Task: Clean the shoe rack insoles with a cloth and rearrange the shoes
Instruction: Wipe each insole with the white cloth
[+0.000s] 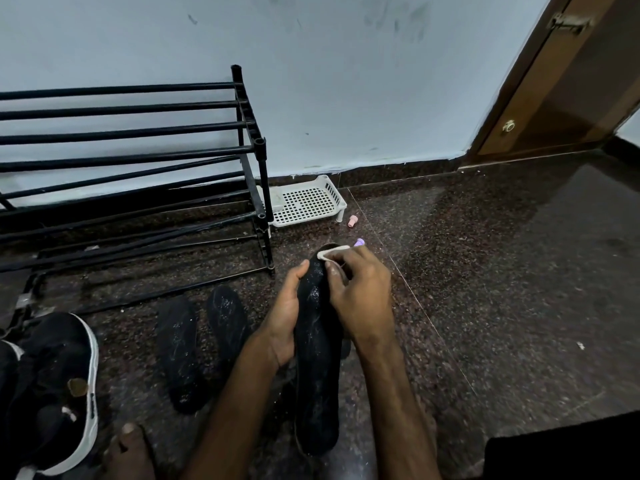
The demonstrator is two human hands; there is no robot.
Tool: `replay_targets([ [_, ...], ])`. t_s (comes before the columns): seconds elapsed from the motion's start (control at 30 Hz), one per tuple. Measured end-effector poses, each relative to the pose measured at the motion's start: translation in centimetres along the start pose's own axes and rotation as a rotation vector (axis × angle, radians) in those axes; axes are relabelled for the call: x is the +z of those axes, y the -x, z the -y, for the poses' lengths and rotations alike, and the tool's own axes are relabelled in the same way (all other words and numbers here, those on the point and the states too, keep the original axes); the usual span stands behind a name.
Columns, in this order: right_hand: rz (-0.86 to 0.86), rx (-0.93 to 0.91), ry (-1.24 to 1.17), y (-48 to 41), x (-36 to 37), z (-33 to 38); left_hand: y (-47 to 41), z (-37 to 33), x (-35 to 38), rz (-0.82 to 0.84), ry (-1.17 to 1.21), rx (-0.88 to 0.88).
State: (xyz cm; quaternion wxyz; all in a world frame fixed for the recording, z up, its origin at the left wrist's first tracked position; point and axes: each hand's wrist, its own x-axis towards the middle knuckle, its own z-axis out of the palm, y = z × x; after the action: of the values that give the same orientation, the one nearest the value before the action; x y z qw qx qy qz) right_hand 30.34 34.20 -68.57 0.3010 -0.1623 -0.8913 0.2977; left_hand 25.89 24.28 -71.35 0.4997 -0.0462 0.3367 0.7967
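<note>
A dark speckled granite floor point(485, 271) is seen across the lower room, polished enough for a dull sheen to be caught on its right side, and thin joints between the slabs are visible. It is bordered by a skirting point(398, 169) of the same stone below a pale blue wall point(346, 81), on which dark scuff marks are scattered. A brown wooden door point(571, 91) is set at the right. A black shoe rack point(138, 147) of thin bars is placed against the wall at the left, and a white perforated tray point(304, 202) lies on the floor just beside its right post, with a small pink object point(352, 221) and a small purple object point(360, 242) near it. A black insole point(317, 358) is held above the floor in the middle foreground: its left edge is gripped by the curled fingers of the left hand point(284, 320), while a small white cloth point(332, 252) is pinched against its far end by the right hand point(360, 299). Two more insoles point(178, 351) are laid side by side on the floor in front of the rack. A black shoe with a white sole point(59, 386) is seen at the left edge, near a bare foot point(128, 448).
</note>
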Motion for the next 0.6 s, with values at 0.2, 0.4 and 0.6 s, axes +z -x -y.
replay_targets([
  [0.2,-0.109,0.144,0.106,-0.1,-0.3,-0.4,0.0,0.3,0.2,-0.033,-0.069,0.007],
  [0.4,0.017,0.025,0.021,-0.1,0.4,0.5,0.0,-0.2,-0.6,-0.024,-0.035,0.043],
  [0.6,-0.115,0.189,0.075,0.0,0.0,0.1,-0.1,0.2,-0.3,-0.080,-0.087,0.038],
])
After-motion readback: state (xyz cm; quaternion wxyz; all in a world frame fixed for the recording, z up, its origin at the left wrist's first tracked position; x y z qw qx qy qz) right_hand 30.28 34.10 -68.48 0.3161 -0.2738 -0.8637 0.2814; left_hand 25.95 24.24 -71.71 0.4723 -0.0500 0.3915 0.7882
